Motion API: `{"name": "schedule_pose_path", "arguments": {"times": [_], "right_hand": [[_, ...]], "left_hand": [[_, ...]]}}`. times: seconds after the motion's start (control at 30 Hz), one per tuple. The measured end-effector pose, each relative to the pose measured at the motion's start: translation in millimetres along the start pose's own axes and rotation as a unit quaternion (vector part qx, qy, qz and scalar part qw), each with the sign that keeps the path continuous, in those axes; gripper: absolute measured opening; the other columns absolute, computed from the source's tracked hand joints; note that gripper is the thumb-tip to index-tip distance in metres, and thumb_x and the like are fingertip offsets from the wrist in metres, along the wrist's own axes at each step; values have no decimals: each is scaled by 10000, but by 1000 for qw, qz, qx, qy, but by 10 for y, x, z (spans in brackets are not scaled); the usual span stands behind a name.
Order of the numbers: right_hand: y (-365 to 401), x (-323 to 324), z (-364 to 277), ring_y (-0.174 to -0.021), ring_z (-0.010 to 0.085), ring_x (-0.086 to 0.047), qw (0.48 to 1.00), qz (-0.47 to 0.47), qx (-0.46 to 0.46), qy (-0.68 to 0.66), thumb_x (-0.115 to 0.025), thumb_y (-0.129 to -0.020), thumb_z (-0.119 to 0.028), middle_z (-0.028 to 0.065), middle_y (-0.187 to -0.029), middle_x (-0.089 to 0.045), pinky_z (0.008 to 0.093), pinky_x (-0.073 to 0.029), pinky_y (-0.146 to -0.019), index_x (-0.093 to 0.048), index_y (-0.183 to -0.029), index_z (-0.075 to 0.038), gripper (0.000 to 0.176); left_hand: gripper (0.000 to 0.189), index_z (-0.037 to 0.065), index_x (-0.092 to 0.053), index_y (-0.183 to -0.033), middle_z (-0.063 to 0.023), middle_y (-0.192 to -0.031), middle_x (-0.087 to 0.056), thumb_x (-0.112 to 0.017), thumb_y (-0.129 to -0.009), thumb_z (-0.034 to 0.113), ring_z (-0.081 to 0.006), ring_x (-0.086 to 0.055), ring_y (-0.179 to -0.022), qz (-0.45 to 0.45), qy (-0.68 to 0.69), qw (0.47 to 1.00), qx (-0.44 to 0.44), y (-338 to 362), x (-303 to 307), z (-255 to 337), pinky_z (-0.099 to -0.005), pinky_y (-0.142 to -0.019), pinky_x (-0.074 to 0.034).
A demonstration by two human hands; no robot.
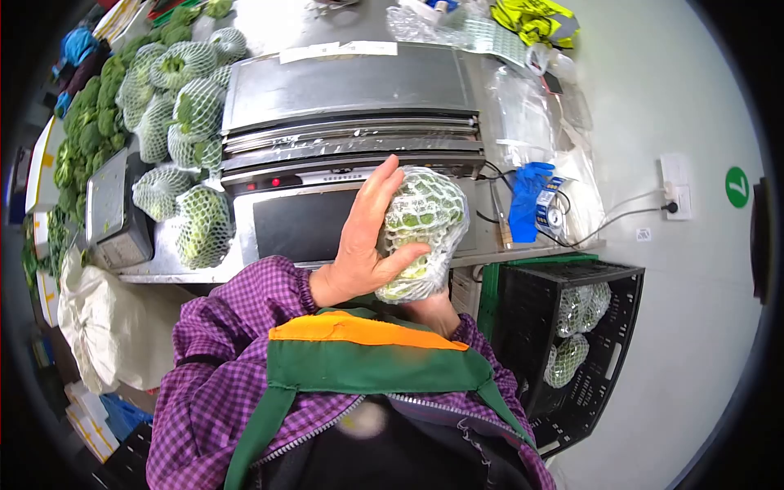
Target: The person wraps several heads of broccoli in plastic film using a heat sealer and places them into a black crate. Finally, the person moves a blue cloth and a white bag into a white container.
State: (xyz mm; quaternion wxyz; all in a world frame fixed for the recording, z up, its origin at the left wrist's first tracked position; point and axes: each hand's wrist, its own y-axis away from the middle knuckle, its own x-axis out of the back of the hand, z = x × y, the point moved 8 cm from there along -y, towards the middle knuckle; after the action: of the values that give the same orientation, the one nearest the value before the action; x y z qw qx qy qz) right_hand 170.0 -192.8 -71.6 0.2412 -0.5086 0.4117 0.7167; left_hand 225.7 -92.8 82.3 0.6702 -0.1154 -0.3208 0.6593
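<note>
Head view, held broccoli (429,212): upright in a white foam net under glossy clear film, between both hands, in front of the wrapping machine and above the apron bib.
Left hand (363,233): pressed to the near-left side of the broccoli, with fingers straight and close together, pointing up, and thumb laid across the front.
Right hand (433,309): mostly hidden behind and below the broccoli; grip impossible to tell.
Wrapping machine (351,86): steel, with long rollers across the middle and a red light lit on the front strip.
Dark plate (298,222): flat at the front of the machine, just left of the left hand.
Netted pile (196,106): heaped along the machine's left side, beside loose broccoli (90,126).
Netted pair (204,229): on the counter, left of the dark plate.
Black crate (625,327): below the counter at right, with film-wrapped broccoli (567,361) inside.
Blue item (527,204): crumpled, on the counter's right end, near cables.
Apron (376,363): green with an orange top edge, over purple checked sleeves (233,306).
</note>
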Motion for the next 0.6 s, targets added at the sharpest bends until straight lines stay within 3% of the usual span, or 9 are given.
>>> {"name": "schedule_pose_path", "arguments": {"times": [0.1,0.17,0.2,0.37,0.4,0.43,0.5,0.57,0.6], "right_hand": [[-39,117,-157,-1215,314,-476,999,-42,30,-9,-379,-963,-400,123,-1333,-497,469,-360,-1047,-471,-1308,-67,488],[-69,144,-318,-1212,312,-478,997,-53,55,-1,-382,-963,-401,123,-1332,-498,469,-361,-1046,-471,-1308,-69,487],[-104,160,-414,-1210,312,-480,996,-54,69,5,-384,-963,-401,123,-1331,-499,469,-362,-1046,-471,-1309,-70,486],[-206,-173,-783,-1196,308,-491,985,24,149,85,-401,-964,-380,122,-1312,-511,469,-384,-1028,-478,-1303,-68,468],[-187,-302,-831,-1170,291,-514,977,32,166,131,-391,-970,-359,115,-1276,-536,446,-408,-1007,-487,-1290,-60,448],[-200,-381,-877,-1143,275,-536,967,40,183,175,-382,-977,-338,109,-1241,-560,423,-431,-987,-495,-1277,-52,430],[-189,-510,-1054,-1002,188,-613,912,116,279,278,-367,-992,-312,78,-1129,-617,330,-484,-890,-553,-1173,-17,393],[-95,-886,-1181,-995,182,-611,861,71,372,339,-362,-997,-314,106,-1123,-610,318,-489,-873,-550,-1157,8,406],[7,-1065,-1262,-1000,181,-606,805,68,418,416,-353,-1000,-316,118,-1124,-606,309,-489,-870,-537,-1167,19,417]], "left_hand": [[889,-36,-258,-1423,-265,-1473,-257,-764,-736,215,-388,-271,-1370,-35,27,999,27,-7,-91,42,-426,-1096,-268],[927,-43,-152,-1452,-239,-1487,-244,-729,-778,226,-324,-253,-1388,-102,106,984,99,66,-195,-101,-416,-1118,-226],[900,-38,-156,-1453,-225,-1486,-257,-719,-798,213,-298,-269,-1383,-83,180,972,123,53,-193,-167,-412,-1118,-232],[696,29,-237,-1453,-147,-1489,-292,-376,-961,502,-274,-319,-1357,46,276,936,212,-327,8,-579,-408,-1105,-253],[642,35,-294,-1433,-150,-1471,-325,-342,-973,480,-268,-317,-1356,51,318,919,228,-419,-9,-627,-401,-1112,-238],[577,20,-376,-1384,-144,-1392,-437,-341,-983,432,-243,-414,-1286,42,353,907,226,-503,-83,-632,-371,-1078,-304],[481,-10,-456,-1313,-116,-1272,-538,-403,-991,344,-174,-517,-1144,50,385,880,274,-436,-135,-699,-293,-989,-381],[475,5,-470,-1302,-83,-1232,-557,-402,-995,360,-151,-533,-1110,95,502,780,361,-405,-193,-736,-300,-978,-396],[487,22,-464,-1310,-76,-1231,-558,-426,-983,381,-154,-527,-1119,94,518,757,387,-372,-191,-701,-312,-985,-394]]}}
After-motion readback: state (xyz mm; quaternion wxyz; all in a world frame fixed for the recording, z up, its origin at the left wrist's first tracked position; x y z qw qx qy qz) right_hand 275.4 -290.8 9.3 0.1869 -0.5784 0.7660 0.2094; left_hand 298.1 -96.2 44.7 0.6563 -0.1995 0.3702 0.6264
